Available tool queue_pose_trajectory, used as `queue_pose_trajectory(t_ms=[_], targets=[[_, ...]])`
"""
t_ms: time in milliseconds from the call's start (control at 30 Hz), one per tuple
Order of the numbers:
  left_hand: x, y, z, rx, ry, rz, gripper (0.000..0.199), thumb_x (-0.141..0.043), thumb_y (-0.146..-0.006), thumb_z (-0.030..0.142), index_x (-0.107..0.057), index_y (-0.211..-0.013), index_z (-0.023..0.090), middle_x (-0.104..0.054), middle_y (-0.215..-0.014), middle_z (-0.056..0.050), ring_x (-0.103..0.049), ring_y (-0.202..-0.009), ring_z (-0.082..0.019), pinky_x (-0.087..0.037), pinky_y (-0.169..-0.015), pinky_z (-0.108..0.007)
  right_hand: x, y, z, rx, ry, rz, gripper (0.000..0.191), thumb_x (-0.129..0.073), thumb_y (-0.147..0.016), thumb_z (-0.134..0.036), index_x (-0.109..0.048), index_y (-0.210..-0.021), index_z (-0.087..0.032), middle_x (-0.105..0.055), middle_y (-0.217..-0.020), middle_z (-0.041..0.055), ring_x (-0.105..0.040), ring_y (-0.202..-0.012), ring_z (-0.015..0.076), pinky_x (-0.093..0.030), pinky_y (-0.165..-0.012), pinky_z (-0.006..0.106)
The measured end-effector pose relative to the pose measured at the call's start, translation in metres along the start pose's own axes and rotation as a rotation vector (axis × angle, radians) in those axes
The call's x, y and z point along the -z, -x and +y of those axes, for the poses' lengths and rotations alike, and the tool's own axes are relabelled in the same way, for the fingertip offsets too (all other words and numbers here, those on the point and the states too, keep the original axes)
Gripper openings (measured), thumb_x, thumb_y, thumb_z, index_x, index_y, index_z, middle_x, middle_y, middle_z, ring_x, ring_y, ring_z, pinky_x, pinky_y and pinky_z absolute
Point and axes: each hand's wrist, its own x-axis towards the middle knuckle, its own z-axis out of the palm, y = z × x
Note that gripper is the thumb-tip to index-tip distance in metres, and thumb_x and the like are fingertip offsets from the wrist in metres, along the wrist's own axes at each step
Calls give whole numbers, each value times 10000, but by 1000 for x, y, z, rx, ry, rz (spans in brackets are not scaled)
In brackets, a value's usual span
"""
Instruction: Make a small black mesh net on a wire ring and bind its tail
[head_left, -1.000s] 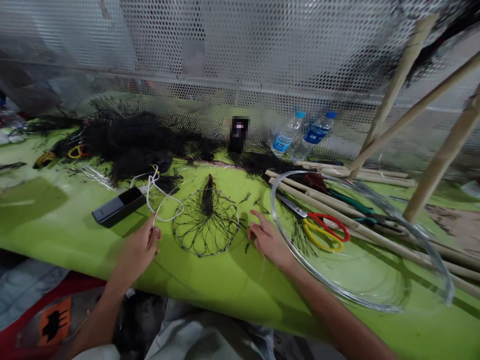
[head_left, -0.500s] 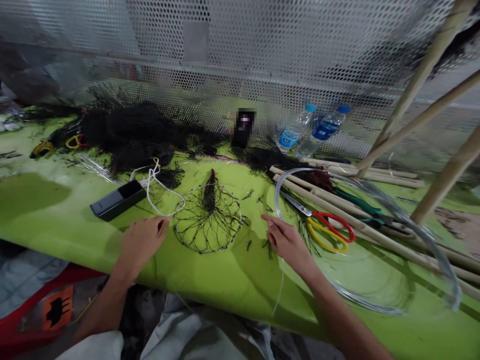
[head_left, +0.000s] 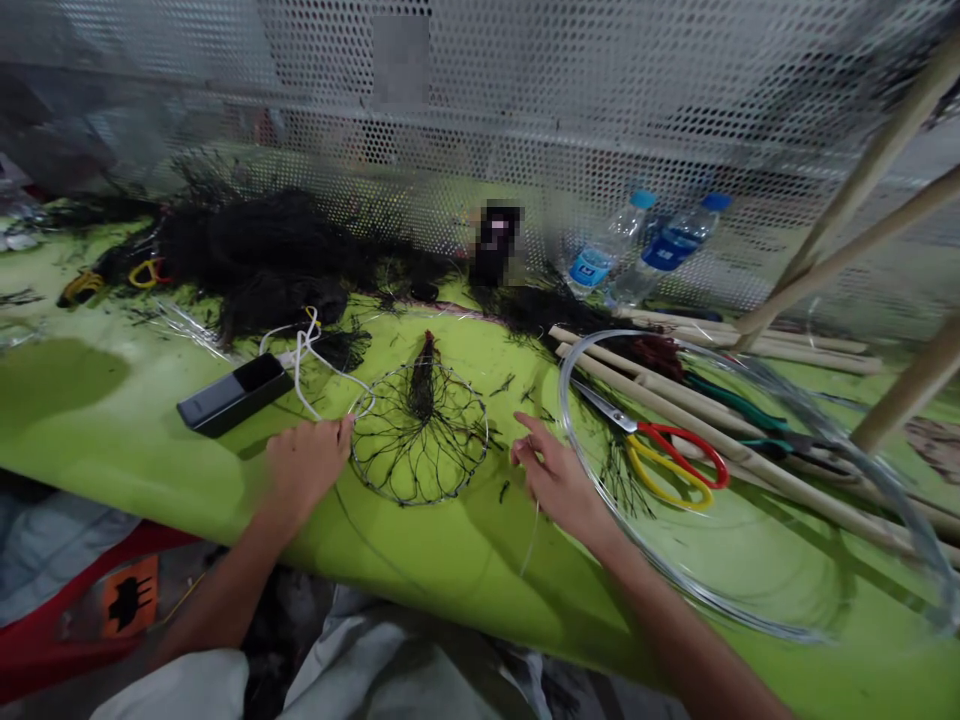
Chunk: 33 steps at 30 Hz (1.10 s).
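A thin wire hoop (head_left: 420, 499) with dark netting knotted around it lies on the green tabletop. Its netting gathers into a dark bundle (head_left: 423, 385) with a reddish tip. At the hoop's left edge is my left hand (head_left: 309, 462), fingers closed in a pinch; a thin wire (head_left: 365, 540) trails from beneath it. My right hand (head_left: 561, 475) hovers right of the hoop, apart from it, index finger stretched out and the other fingers curled. A pale strand of wire hangs below those curled fingers. What lies between the fingertips is partly hidden.
A coil of clear wire (head_left: 712, 595) spreads at the right, around scissors (head_left: 675, 465), wooden sticks (head_left: 795, 493) and green-handled pliers (head_left: 739, 405). A power bank (head_left: 234, 395) with a white cable lies left. Black netting (head_left: 262, 245) and two water bottles (head_left: 667, 250) stand behind.
My left hand has moved right and slightly up to the hoop's edge. My right hand has moved a little left, its fingers curling more. The view has shifted slightly.
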Motion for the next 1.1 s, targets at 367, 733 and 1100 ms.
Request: queue_pose_trajectory(t_ms=[367, 733, 1100], targets=[[0, -6, -2, -38, 57, -68, 605, -353, -1054, 539, -805, -843, 195, -785, -860, -175, -738, -780, -343, -464, -702, -374, -21, -11, -12, -43, -35, -62, 259, -452, -1048, -458, -568, -1051, -227, -745, -897, 46, -546, -371, 108, -385, -380, 270], [-2, 15, -10, -130, 212, -8, 431, -393, -1075, 457, -709, -913, 212, -777, -870, -114, -714, -763, -280, -309, -642, -328, -18, -18, 3, -57, -130, -56, 351, -534, -979, -554, -593, -1064, -219, -715, -768, 18, -450, -368, 100, -346, -376, 260], [-17, 7, -40, -94, 1140, -31, 662, -524, -969, 659, -531, -1408, 164, -626, -754, 4, -569, -590, -157, -434, -559, -253, 16, -16, -3, 84, -70, 62, 483, -526, -985, -554, -712, -1170, -148, -405, -578, -59, -367, -481, 111, -266, -477, 253]])
